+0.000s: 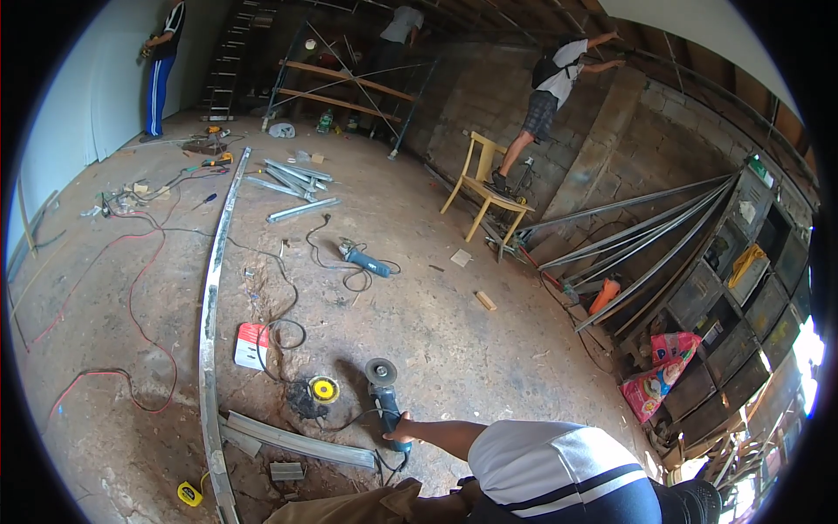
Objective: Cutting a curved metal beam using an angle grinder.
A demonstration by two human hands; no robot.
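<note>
From the lower edge, my right arm in a white sleeve with dark stripes reaches left. My right hand (402,430) is closed round the rear body of a blue-and-black angle grinder (388,409). The grinder's round disc points away from me, above the concrete floor. Beside it, to the left, lies a yellow-centred disc (324,389) on a dark patch. Short metal channel pieces (301,438) rest in front of the hand, and a long metal channel (209,323) runs away on the left. My left hand is out of sight.
A second angle grinder (365,260), metal offcuts (292,179) and cords lie farther out. A yellow tape measure (189,494) is at lower left. One person stands on a wooden chair (489,188); others are near the scaffold (349,83) and white wall. Lockers (733,288) stand right.
</note>
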